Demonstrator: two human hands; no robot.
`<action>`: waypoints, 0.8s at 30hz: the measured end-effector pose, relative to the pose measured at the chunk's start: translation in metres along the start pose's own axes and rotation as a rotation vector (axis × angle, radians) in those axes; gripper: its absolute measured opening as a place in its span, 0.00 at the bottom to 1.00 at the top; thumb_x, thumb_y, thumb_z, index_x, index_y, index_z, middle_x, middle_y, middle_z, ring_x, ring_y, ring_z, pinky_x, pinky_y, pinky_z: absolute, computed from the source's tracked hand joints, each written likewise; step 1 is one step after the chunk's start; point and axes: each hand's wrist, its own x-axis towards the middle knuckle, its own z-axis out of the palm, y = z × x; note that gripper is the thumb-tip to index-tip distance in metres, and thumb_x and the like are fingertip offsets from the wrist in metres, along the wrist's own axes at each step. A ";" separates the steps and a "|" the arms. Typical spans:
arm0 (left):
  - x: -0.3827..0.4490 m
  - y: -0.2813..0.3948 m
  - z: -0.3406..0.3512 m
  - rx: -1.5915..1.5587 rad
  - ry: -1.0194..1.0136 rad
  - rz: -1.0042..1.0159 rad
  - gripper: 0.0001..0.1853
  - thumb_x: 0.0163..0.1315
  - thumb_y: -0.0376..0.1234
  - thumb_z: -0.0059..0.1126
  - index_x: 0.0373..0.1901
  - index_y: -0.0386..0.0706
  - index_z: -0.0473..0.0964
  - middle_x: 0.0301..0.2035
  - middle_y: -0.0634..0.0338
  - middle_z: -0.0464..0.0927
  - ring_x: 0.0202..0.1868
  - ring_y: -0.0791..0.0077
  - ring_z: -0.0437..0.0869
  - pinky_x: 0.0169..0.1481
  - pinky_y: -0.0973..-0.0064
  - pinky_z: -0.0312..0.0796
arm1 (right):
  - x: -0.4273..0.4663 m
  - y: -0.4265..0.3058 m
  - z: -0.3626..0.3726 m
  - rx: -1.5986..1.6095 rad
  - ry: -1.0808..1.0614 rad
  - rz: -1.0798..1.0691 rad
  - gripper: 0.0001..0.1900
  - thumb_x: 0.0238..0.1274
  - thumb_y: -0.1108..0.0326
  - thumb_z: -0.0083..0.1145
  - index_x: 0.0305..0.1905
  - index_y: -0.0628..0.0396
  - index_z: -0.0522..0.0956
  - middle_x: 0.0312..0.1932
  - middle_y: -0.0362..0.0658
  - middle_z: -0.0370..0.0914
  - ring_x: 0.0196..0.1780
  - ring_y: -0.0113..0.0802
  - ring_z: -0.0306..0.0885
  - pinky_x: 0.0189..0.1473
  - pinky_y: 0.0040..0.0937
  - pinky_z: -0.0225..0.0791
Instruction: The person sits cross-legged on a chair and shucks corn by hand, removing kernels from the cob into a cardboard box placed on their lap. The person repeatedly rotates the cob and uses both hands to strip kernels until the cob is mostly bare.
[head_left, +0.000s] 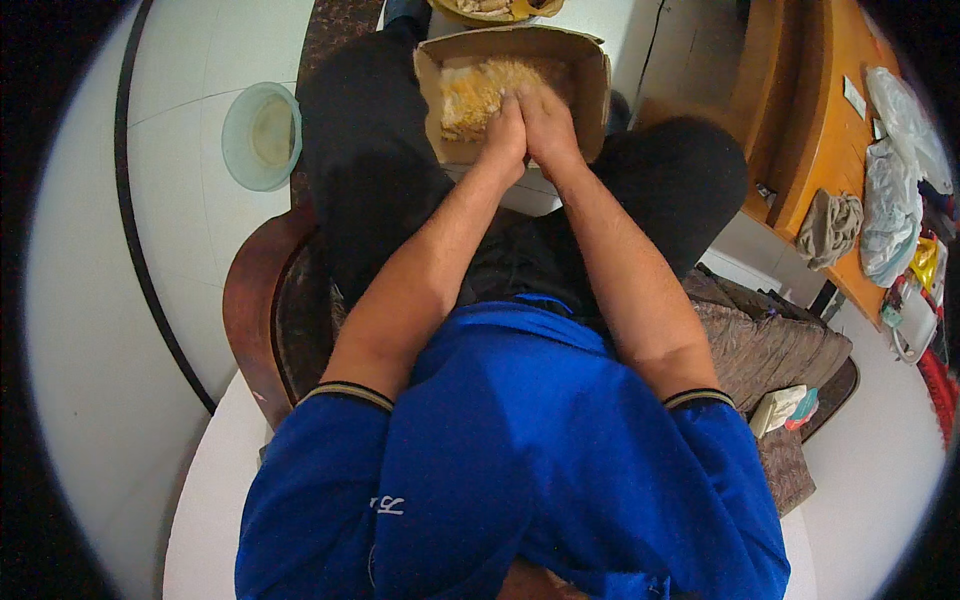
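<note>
My left hand (505, 141) and my right hand (550, 129) are pressed together over an open cardboard box (595, 97). Yellow grain, which looks like loose corn kernels (466, 96), is heaped in the left and middle of the box. Both hands reach in over its near wall, their fingertips at the edge of the heap. Whatever may be between the palms is hidden, and the fingers are slightly blurred. Beyond the far wall, a yellowish basin (457, 13) is cut off by the top of the view and has pale pieces in it.
A pale translucent plastic tub (259, 139) stands on the tiled floor to the left. At the right, a wooden table (817, 150) carries plastic bags (889, 202) and a crumpled cloth (829, 225). The box sits between my knees, with a wooden armrest (259, 315) at my left.
</note>
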 end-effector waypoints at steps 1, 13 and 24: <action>-0.002 0.002 0.002 0.012 0.007 -0.010 0.35 0.75 0.57 0.36 0.66 0.36 0.66 0.60 0.50 0.73 0.60 0.62 0.76 0.63 0.61 0.70 | 0.001 0.000 -0.001 -0.037 0.005 0.001 0.21 0.72 0.53 0.47 0.44 0.63 0.80 0.41 0.63 0.80 0.46 0.59 0.79 0.50 0.49 0.70; -0.011 0.008 0.008 -0.051 0.091 -0.002 0.33 0.76 0.55 0.38 0.62 0.34 0.67 0.58 0.49 0.72 0.58 0.60 0.77 0.59 0.59 0.73 | 0.014 0.017 -0.004 0.176 0.028 0.266 0.21 0.73 0.52 0.48 0.49 0.62 0.79 0.37 0.50 0.81 0.40 0.38 0.78 0.44 0.39 0.71; 0.010 0.001 -0.006 -0.142 0.003 -0.050 0.30 0.78 0.53 0.35 0.62 0.36 0.67 0.56 0.52 0.76 0.57 0.61 0.78 0.61 0.59 0.73 | -0.008 -0.013 -0.003 -0.319 0.030 -0.069 0.19 0.73 0.54 0.50 0.46 0.63 0.78 0.44 0.59 0.81 0.48 0.55 0.80 0.50 0.44 0.70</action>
